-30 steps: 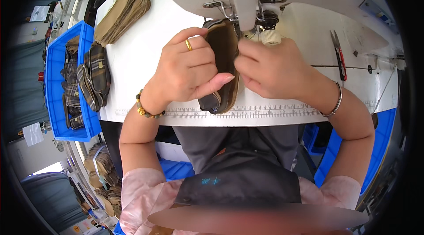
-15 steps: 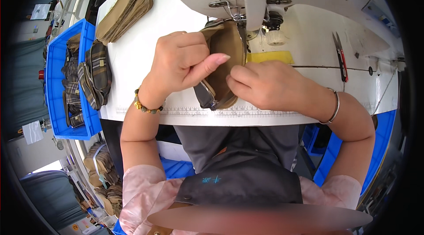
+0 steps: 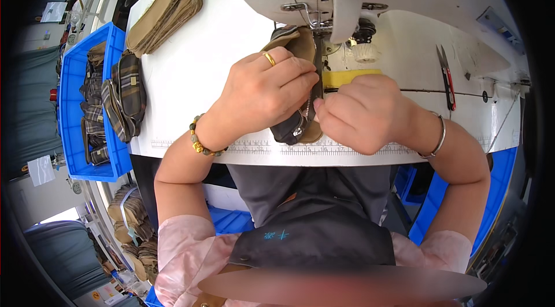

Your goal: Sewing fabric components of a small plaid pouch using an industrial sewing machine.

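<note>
Under the head of a white sewing machine point(image 3: 347, 4) lies a small zippered pouch point(image 3: 303, 47) with a tan lining and dark outer cloth. Its far end reaches the presser foot area; a zipper with a metal pull runs along its near end. My left hand point(image 3: 266, 87) is closed on the pouch's edge, fingers pinched near the zipper. Closed as well, my right hand point(image 3: 364, 113) pinches the pouch's right edge lower down. Both hands cover the middle of the pouch. A yellow strip point(image 3: 350, 77) lies on the machine bed just beyond my right hand.
Red-handled thread snips point(image 3: 447, 79) lie at the right. A stack of tan fabric pieces point(image 3: 165, 16) sits at the far left. A blue bin point(image 3: 69, 105) holds plaid pouches, with another plaid pouch point(image 3: 128, 96) beside it. A printed ruler point(image 3: 231, 146) runs along the table's front edge.
My left hand has turned over and moved right and down, from the pouch's left edge across its opening. My right hand has shifted slightly right. The pouch's opening has narrowed.
</note>
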The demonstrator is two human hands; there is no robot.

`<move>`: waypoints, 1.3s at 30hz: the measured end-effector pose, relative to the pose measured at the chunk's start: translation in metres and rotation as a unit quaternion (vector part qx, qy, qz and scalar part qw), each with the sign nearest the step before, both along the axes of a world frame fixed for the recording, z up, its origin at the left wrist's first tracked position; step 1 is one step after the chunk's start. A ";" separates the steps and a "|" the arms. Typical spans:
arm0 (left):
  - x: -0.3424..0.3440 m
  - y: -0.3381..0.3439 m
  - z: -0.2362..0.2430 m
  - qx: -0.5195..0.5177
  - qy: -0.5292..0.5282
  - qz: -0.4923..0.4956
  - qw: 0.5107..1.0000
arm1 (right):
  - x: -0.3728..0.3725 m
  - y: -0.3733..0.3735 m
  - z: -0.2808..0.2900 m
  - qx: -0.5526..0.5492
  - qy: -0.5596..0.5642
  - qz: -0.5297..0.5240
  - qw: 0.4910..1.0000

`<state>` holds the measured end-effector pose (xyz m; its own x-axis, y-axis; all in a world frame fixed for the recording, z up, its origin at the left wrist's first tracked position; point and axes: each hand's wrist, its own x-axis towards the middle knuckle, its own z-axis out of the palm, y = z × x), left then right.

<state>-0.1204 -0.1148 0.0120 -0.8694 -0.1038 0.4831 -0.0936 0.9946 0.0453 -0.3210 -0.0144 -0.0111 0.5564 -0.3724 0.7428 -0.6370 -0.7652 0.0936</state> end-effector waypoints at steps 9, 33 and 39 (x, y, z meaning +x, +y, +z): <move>0.005 0.009 0.010 -0.001 -0.104 0.027 0.994 | 0.017 0.023 -0.002 0.129 0.193 -0.028 0.972; -0.004 0.026 -0.004 -0.024 -0.100 0.012 0.995 | 0.011 0.030 0.008 0.147 0.214 0.004 0.966; -0.007 0.021 -0.007 -0.020 -0.083 0.016 0.996 | 0.011 0.033 0.001 0.129 0.199 -0.037 0.971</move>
